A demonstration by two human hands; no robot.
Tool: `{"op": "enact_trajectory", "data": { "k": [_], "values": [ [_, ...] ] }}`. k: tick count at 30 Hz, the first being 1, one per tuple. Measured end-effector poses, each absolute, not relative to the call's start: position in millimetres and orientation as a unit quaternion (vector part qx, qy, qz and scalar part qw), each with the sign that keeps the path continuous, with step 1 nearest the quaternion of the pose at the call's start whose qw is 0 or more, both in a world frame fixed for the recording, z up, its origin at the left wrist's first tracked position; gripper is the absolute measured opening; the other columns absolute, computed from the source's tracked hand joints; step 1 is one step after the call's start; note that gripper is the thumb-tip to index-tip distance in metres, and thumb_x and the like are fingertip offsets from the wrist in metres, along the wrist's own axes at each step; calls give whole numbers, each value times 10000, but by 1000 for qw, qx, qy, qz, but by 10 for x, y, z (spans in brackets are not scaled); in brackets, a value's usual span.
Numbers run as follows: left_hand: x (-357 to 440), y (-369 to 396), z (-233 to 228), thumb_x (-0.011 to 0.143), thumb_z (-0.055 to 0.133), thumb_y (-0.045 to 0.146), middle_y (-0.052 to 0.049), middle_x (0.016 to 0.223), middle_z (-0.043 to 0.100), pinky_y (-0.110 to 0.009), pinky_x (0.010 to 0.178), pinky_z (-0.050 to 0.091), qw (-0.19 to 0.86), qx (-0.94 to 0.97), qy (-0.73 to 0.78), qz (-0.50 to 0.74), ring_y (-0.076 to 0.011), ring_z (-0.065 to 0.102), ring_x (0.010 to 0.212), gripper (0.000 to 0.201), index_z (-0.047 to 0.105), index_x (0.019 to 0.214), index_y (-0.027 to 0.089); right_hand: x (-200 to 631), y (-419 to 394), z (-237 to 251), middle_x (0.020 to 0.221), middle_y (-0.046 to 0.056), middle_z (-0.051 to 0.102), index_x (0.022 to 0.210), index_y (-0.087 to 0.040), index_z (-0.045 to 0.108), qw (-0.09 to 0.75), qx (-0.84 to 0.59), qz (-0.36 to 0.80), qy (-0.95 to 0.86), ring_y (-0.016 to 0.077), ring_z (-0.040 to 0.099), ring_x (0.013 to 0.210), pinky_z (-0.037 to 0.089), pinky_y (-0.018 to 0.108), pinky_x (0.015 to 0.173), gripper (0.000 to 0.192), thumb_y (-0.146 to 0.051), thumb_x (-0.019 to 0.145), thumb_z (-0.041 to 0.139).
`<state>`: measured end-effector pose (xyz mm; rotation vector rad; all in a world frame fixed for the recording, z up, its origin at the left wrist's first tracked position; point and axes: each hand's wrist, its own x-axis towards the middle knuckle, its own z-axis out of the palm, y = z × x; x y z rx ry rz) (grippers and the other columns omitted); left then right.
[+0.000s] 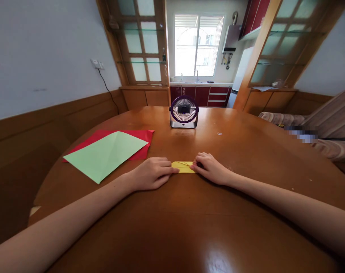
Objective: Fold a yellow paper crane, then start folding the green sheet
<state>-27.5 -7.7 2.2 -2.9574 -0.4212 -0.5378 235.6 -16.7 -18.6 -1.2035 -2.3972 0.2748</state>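
A small folded piece of yellow paper [183,168] lies flat on the wooden table [172,235], with diagonal creases along its upper edge. My left hand [154,172] rests over its left end, fingers stretched out and fingertips pressing on the paper. At the other end, my right hand [210,168] pinches the right edge of the paper between thumb and curled fingers. The paper's outer ends are partly hidden under the fingers.
Left of my hands, a light green paper sheet [108,155] overlaps a red paper sheet [141,151]. A small purple fan [184,110] stands at the table's far side. A striped sofa [331,121] is at the right.
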Motion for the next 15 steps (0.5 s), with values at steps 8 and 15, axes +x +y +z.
{"op": "enact_trajectory", "data": {
  "k": [8,15],
  "values": [
    [-193,-151,27,978,392,345,-72,935,614,-311,677,449,177,-972,-121,-101,-184,542,761,356,543,1267,202,2364,-144,-223,850,59,582,802,-165,545,227,-431,85,-869,180,518,809,395,335,800,226,-311,955,467],
    [-158,-185,48,973,370,271,-73,905,606,-321,688,449,178,-971,-127,-98,-187,526,757,325,559,1219,173,2367,-142,-230,852,60,586,805,-169,552,229,-428,82,-870,181,518,802,395,338,794,222,-313,952,467]
  ]
}}
